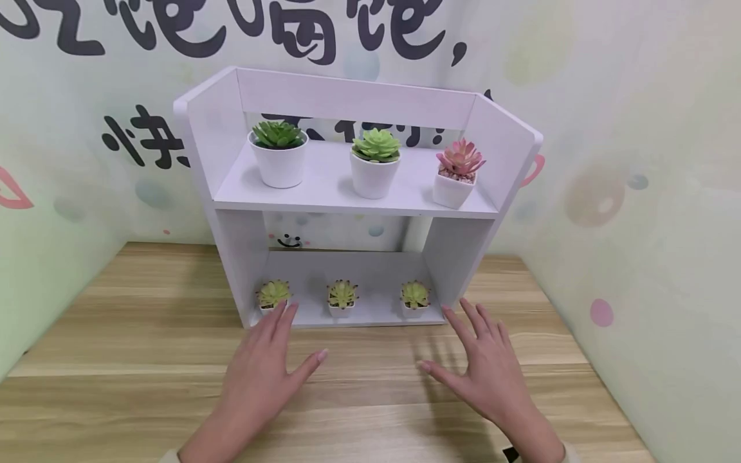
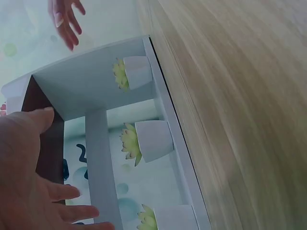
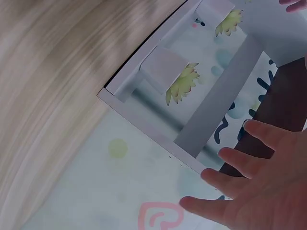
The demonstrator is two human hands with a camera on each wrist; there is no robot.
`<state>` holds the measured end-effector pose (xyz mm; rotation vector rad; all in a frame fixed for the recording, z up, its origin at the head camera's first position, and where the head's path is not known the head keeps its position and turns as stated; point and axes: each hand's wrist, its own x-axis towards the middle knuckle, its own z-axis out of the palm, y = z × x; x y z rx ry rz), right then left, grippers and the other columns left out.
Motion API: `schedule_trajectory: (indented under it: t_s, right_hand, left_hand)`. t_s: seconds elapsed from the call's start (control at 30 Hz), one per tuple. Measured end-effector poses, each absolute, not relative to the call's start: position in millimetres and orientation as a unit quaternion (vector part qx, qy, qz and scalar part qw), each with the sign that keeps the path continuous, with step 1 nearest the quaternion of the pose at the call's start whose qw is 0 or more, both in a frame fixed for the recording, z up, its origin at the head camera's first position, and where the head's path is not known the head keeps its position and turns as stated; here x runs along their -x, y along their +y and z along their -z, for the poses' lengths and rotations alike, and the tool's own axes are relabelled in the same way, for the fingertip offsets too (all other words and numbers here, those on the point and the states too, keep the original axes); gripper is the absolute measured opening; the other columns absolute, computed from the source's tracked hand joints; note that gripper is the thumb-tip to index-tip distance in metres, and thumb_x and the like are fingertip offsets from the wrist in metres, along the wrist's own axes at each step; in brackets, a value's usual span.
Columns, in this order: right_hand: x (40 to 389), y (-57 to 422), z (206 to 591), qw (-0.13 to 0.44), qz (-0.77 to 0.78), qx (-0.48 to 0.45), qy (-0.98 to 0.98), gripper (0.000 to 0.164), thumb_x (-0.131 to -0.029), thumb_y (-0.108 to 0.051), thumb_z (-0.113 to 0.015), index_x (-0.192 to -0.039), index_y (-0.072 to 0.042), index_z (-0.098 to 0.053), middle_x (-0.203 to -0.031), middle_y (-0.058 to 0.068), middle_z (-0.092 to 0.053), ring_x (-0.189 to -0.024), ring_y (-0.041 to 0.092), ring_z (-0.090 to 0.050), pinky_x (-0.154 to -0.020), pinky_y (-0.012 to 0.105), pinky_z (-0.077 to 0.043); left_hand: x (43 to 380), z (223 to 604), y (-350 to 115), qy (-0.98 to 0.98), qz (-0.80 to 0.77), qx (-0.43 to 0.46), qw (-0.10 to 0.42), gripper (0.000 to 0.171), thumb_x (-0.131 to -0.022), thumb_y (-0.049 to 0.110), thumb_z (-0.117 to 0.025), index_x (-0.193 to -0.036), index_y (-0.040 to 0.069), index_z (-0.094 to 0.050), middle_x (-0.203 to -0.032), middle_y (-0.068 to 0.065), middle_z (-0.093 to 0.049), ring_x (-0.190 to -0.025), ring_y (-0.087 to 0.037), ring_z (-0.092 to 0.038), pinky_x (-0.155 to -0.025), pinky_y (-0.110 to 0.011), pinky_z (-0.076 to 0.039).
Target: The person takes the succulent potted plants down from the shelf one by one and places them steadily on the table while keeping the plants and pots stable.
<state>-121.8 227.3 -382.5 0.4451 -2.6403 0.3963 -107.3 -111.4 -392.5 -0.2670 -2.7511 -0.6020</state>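
Note:
A white two-tier shelf (image 1: 359, 209) stands on the wooden table against the wall. My left hand (image 1: 257, 370) hovers before its lower left part, fingers spread, close to the lower left succulent (image 1: 273, 294). To the right, my right hand (image 1: 492, 363) is held out near the lower right corner, fingers apart and holding nothing. Two more small succulents, a middle one (image 1: 342, 296) and a right one (image 1: 415, 297), sit in white pots on the lower tier. The upper tier bears a dark green succulent (image 1: 280, 157), a light green one (image 1: 375, 168) and a pink one (image 1: 457, 173).
Wood-grain table (image 1: 370, 392) surface lies in front of the shelf and on both sides. A wall (image 1: 637, 128) with black lettering and coloured dots encloses the table behind and at the sides. A small black object (image 1: 511, 454) shows beside the right wrist.

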Motion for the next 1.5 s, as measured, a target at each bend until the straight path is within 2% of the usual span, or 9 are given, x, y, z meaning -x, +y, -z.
schedule_trajectory:
  t_s: [0.23,0.37,0.5,0.7,0.9,1.03,1.17,1.27,1.5]
  right_hand:
    - [124.5,230.6,378.8,0.283,-0.164,-0.190,-0.926,0.078,-0.074,-0.049,-0.084,-0.137,-0.009,-0.060,-0.145,0.020,-0.056,-0.137,0.043,-0.048,-0.110,0.064,-0.037]
    - [124.9,232.8,377.6,0.293,-0.168,-0.191,-0.922,0.077,-0.074,-0.047,-0.084,-0.137,-0.009,-0.060,-0.144,0.019,-0.057,-0.136,0.043,-0.048,-0.110,0.062,-0.038]
    - [123.0,235.2,376.3,0.295,-0.171,-0.190,-0.921,0.075,-0.075,-0.042,-0.085,-0.137,-0.009,-0.060,-0.142,0.019,-0.059,-0.136,0.043,-0.049,-0.109,0.062,-0.039]
    - [119.2,240.5,371.6,0.313,-0.174,-0.197,-0.913,0.067,-0.078,-0.031,-0.083,-0.136,-0.006,-0.060,-0.139,0.018,-0.061,-0.136,0.042,-0.049,-0.108,0.062,-0.039]
    - [119.1,243.3,366.2,0.323,-0.172,-0.212,-0.906,0.070,-0.078,-0.023,-0.083,-0.140,-0.005,-0.057,-0.139,0.013,-0.062,-0.135,0.038,-0.051,-0.115,0.042,-0.035]
    - [119.3,243.9,362.2,0.325,-0.171,-0.212,-0.906,0.070,-0.077,-0.020,-0.084,-0.140,-0.006,-0.057,-0.139,0.013,-0.062,-0.135,0.036,-0.052,-0.112,0.044,-0.039]
    - [119.6,244.3,357.8,0.330,-0.177,-0.210,-0.903,0.067,-0.079,-0.019,-0.083,-0.140,-0.007,-0.058,-0.138,0.013,-0.062,-0.132,0.035,-0.054,-0.104,0.052,-0.043]
    - [119.4,245.2,353.6,0.335,-0.176,-0.212,-0.901,0.065,-0.080,-0.019,-0.082,-0.140,-0.008,-0.059,-0.138,0.011,-0.062,-0.129,0.033,-0.056,-0.102,0.049,-0.044]
    - [118.5,250.9,341.1,0.346,-0.172,-0.214,-0.897,0.065,-0.079,-0.016,-0.083,-0.140,-0.010,-0.059,-0.138,0.009,-0.063,-0.124,0.031,-0.061,-0.094,0.043,-0.048]
  left_hand:
    - [113.8,379.0,-121.6,-0.957,0.218,0.059,0.180,0.081,-0.093,0.059,-0.062,-0.148,0.003,-0.044,-0.146,-0.023,-0.054,-0.132,-0.045,-0.052,-0.113,-0.068,-0.036]
    - [117.2,372.3,-129.5,-0.948,0.237,0.047,0.207,0.073,-0.093,0.055,-0.063,-0.142,0.002,-0.049,-0.134,-0.024,-0.061,-0.119,-0.046,-0.057,-0.105,-0.063,-0.044]
    - [120.8,370.2,-134.6,-0.924,0.274,0.031,0.264,0.061,-0.092,0.044,-0.069,-0.130,-0.001,-0.057,-0.120,-0.021,-0.065,-0.106,-0.041,-0.062,-0.091,-0.058,-0.050]
    - [128.7,369.7,-138.2,-0.861,0.331,0.019,0.385,0.040,-0.084,0.023,-0.077,-0.110,-0.002,-0.060,-0.102,-0.019,-0.064,-0.089,-0.035,-0.057,-0.083,-0.051,-0.042]
    - [135.2,366.2,-143.8,-0.830,0.364,-0.007,0.423,0.044,-0.084,0.019,-0.076,-0.118,-0.002,-0.059,-0.122,-0.023,-0.058,-0.111,-0.040,-0.051,-0.085,-0.046,-0.038]
    - [138.1,362.8,-147.6,-0.822,0.383,-0.014,0.421,0.051,-0.084,0.018,-0.076,-0.126,-0.003,-0.056,-0.132,-0.025,-0.053,-0.122,-0.042,-0.046,-0.091,-0.048,-0.038]
    - [140.4,358.4,-150.9,-0.819,0.400,-0.029,0.411,0.059,-0.084,0.017,-0.077,-0.133,-0.004,-0.051,-0.128,-0.026,-0.050,-0.117,-0.039,-0.044,-0.092,-0.046,-0.034]
    - [142.3,354.9,-152.3,-0.817,0.410,-0.046,0.402,0.067,-0.084,0.016,-0.077,-0.140,-0.001,-0.045,-0.127,-0.024,-0.047,-0.112,-0.035,-0.042,-0.086,-0.041,-0.032]
    - [145.7,351.0,-156.8,-0.814,0.427,-0.051,0.390,0.080,-0.084,0.012,-0.077,-0.151,0.002,-0.033,-0.138,-0.025,-0.042,-0.115,-0.035,-0.039,-0.087,-0.038,-0.031]
